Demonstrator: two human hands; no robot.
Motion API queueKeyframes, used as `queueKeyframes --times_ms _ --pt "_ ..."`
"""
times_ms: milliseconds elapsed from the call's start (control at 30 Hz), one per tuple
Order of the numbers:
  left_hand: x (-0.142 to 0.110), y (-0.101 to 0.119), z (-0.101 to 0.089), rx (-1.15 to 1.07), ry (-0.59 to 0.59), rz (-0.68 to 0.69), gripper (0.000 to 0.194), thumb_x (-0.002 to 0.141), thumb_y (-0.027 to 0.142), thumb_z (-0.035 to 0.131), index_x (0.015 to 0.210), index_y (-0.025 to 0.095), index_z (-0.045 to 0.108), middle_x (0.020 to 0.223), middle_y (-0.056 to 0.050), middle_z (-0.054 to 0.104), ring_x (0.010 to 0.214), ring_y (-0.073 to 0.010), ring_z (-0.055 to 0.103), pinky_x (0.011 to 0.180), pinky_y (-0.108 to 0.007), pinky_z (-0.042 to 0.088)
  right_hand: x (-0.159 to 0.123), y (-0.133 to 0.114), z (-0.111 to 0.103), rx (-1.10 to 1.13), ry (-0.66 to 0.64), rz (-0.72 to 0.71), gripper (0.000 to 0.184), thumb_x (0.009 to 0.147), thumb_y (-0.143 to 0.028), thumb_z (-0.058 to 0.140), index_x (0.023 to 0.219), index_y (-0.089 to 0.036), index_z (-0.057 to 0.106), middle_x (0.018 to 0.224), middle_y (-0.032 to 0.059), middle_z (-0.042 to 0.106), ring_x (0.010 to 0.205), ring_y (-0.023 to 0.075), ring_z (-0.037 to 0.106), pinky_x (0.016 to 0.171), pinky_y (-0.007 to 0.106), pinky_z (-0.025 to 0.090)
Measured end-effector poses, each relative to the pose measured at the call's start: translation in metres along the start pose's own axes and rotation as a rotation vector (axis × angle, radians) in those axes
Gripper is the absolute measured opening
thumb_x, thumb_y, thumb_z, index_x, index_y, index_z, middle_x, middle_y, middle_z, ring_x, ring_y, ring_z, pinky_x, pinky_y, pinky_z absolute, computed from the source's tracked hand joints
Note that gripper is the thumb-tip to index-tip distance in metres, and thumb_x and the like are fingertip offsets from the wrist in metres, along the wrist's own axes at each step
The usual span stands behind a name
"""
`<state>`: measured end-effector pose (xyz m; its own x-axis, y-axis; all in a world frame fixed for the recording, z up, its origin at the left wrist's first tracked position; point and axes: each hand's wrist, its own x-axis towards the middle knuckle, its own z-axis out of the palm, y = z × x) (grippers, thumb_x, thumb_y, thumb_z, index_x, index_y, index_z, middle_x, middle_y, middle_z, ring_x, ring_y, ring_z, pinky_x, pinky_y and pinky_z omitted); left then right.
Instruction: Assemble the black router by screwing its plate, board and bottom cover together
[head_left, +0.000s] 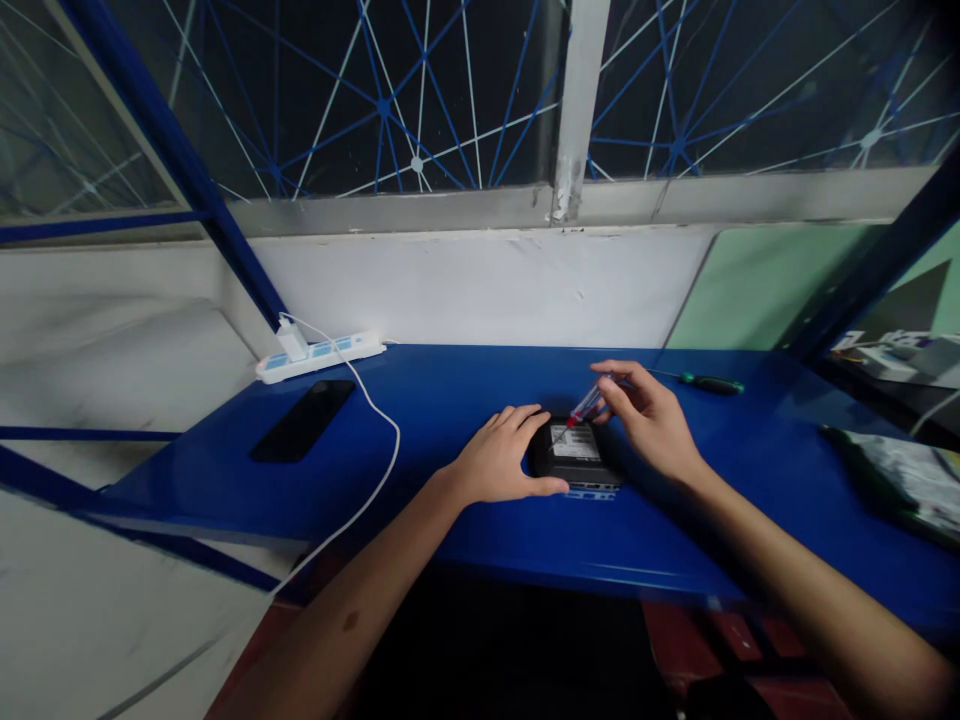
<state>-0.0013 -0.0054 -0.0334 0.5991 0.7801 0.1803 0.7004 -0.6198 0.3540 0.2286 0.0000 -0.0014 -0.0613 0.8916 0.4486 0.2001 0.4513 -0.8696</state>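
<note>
A small black box-shaped device [576, 462] with a white label on top lies on the blue table [465, 400], ports facing the near edge. My left hand [504, 456] grips its left side, fingers curled over the top and thumb along the front. My right hand [651, 418] pinches a small screwdriver [586, 405] with a red and clear handle, its tip down on the device's top near the label's left corner.
A green-handled screwdriver [711, 383] lies at the back right of the table. A black phone [304, 420] lies at the left, beside a white power strip [321, 356] with a charger and a white cable [382, 440] trailing off the table's front. Dark items [892, 470] rest at the far right.
</note>
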Motion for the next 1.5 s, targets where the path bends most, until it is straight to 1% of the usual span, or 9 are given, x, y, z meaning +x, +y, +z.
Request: queueKeyframes --times_ms 133,200,367,500,700,1000,1167,1333,1500 --pt "0.0 0.001 -0.001 -0.002 -0.012 -0.008 0.103 0.075 0.084 0.058 0.153 0.02 0.034 0.159 -0.015 0.035 0.146 -0.0389 0.032 0.121 -0.057 0.025 0.0 0.001 0.0 0.06 -0.049 0.031 0.041 0.094 -0.045 0.057 0.13 -0.025 0.061 0.123 0.0073 0.068 0.094 0.0195 0.069 0.077 0.037 0.064" --pt "0.0 0.001 -0.002 -0.001 -0.015 -0.012 0.104 0.075 0.084 0.058 0.153 0.019 0.035 0.159 -0.015 0.035 0.146 -0.0388 0.032 0.121 -0.057 0.025 0.0 0.003 0.0 0.068 -0.06 0.026 0.043 0.095 -0.043 0.055 0.134 -0.026 0.059 0.126 0.0077 0.068 0.097 0.0201 0.069 0.08 0.039 0.063" --pt "0.0 0.0 -0.001 0.006 -0.008 0.0 0.104 0.074 0.085 0.056 0.152 0.02 0.035 0.159 -0.015 0.035 0.146 -0.0384 0.033 0.12 -0.057 0.027 0.001 0.006 0.0 0.025 -0.042 -0.014 0.047 0.093 -0.043 0.059 0.137 -0.025 0.054 0.105 0.0063 0.068 0.085 0.0191 0.069 0.071 0.037 0.063" --pt "0.0 -0.001 0.0 0.005 0.003 0.011 0.103 0.074 0.084 0.057 0.152 0.019 0.035 0.159 -0.015 0.036 0.145 -0.0375 0.034 0.121 -0.056 0.026 0.0 0.003 0.001 -0.024 -0.034 -0.032 0.039 0.092 -0.044 0.061 0.126 -0.025 0.061 0.086 0.0015 0.064 0.072 0.0162 0.066 0.064 0.033 0.06" --pt "0.0 -0.001 0.0 -0.011 0.014 0.01 0.102 0.074 0.083 0.059 0.152 0.022 0.036 0.158 -0.014 0.037 0.145 -0.0386 0.034 0.119 -0.057 0.028 0.0 0.003 0.001 -0.021 -0.042 -0.005 0.039 0.091 -0.048 0.061 0.122 -0.025 0.061 0.097 0.004 0.067 0.076 0.0172 0.068 0.065 0.033 0.06" --pt "-0.001 0.002 -0.003 -0.002 0.001 -0.005 0.102 0.074 0.082 0.061 0.151 0.02 0.037 0.158 -0.015 0.037 0.145 -0.0378 0.035 0.12 -0.055 0.029 0.0 0.008 0.004 0.03 -0.03 0.018 0.041 0.088 -0.048 0.065 0.121 -0.024 0.059 0.089 0.0024 0.065 0.076 0.0181 0.069 0.063 0.032 0.06" --pt "0.0 0.001 -0.003 -0.014 0.004 0.003 0.101 0.073 0.082 0.062 0.151 0.023 0.037 0.158 -0.013 0.037 0.145 -0.0378 0.035 0.12 -0.057 0.028 0.008 0.026 -0.001 -0.049 0.07 -0.007 0.042 0.088 -0.049 0.064 0.122 -0.025 0.058 0.085 0.0004 0.062 0.067 0.0158 0.064 0.059 0.031 0.058" --pt "0.0 0.001 -0.003 -0.027 -0.009 -0.003 0.102 0.073 0.083 0.061 0.152 0.023 0.036 0.159 -0.013 0.036 0.145 -0.0391 0.033 0.119 -0.06 0.029 0.021 0.049 -0.02 -0.182 0.201 -0.021 0.044 0.087 -0.052 0.063 0.12 -0.024 0.059 0.079 0.0004 0.062 0.065 0.0192 0.064 0.055 0.034 0.056" --pt "-0.001 0.003 -0.005 -0.03 -0.023 -0.014 0.102 0.074 0.083 0.06 0.152 0.023 0.035 0.16 -0.012 0.035 0.146 -0.0398 0.032 0.119 -0.061 0.028 0.026 0.05 -0.033 -0.299 0.252 -0.034 0.046 0.09 -0.054 0.059 0.121 -0.021 0.06 0.076 0.0005 0.061 0.063 0.0188 0.065 0.057 0.034 0.056"
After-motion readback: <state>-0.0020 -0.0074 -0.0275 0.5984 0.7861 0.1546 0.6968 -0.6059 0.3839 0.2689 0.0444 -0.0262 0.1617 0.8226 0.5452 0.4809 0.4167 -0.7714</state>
